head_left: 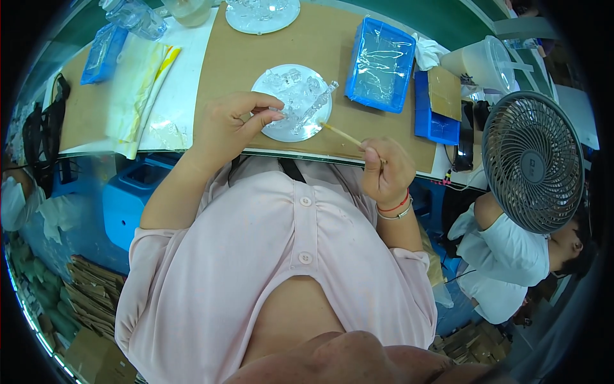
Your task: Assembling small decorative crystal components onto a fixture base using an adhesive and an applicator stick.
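Note:
A round white plate (pixel 272 131) bears several small clear pieces (pixel 291 89), like glass or plastic, and a longer clear piece (pixel 323 97) lies slanted over its right side. My left hand (pixel 233 121) is at the plate's left edge, thumb and forefinger nearly meeting in a pinch; whatever is between them is too small or too clear to make out. In my right hand (pixel 389 171), right of the plate by the table edge, is a thin wooden stick (pixel 344 134), gripped between thumb and fingers. Its tip points left, at the plate's lower right rim.
Behind stands another white plate (pixel 262 27) with clear pieces. A blue tray (pixel 380 64) with clear wrapped contents, a smaller blue box (pixel 441 131) and a fan (pixel 533 163) are on the right. Yellow-white sheets (pixel 144 96) lie left. A person in white (pixel 505 249) sits at right.

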`<act>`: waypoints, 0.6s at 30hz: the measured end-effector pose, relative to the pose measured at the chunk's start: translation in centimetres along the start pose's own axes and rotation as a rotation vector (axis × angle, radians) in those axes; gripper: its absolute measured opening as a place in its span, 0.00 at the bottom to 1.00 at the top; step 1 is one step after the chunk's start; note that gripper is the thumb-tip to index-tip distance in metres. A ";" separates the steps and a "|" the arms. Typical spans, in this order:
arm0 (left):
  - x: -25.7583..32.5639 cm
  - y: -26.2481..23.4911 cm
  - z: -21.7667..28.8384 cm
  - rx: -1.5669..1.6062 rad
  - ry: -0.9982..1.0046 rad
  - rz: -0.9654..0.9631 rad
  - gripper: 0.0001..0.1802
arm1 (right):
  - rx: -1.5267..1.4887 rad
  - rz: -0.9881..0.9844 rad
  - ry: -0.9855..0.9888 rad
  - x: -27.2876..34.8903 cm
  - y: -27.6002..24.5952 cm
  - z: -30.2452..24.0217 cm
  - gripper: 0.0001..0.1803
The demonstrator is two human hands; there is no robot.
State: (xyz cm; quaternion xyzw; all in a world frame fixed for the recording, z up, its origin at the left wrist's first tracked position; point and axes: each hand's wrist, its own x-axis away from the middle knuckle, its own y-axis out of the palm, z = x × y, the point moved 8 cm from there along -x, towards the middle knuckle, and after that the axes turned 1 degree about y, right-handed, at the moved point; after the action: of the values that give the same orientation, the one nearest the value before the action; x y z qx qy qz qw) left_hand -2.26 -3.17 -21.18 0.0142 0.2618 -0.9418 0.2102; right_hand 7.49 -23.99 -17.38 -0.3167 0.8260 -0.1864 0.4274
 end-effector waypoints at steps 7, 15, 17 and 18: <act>0.1 0.2 -0.1 0.010 0.016 0.000 0.06 | 0.077 0.050 0.008 -0.3 0.1 0.5 0.03; -0.1 0.9 1.2 0.026 0.068 0.028 0.07 | -0.049 -0.028 -0.091 0.4 1.2 -1.5 0.01; -0.2 1.2 1.2 0.012 0.084 0.028 0.07 | -0.020 -0.072 -0.045 0.6 1.4 -1.0 0.01; -0.2 1.4 1.0 0.021 0.082 0.030 0.07 | -0.019 -0.071 -0.045 0.6 1.6 -0.9 0.01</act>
State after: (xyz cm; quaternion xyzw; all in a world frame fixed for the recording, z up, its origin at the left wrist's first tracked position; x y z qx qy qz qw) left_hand -1.41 -4.63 -20.97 0.0590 0.2599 -0.9400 0.2131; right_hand 5.88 -23.19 -18.19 -0.3541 0.8062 -0.1865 0.4358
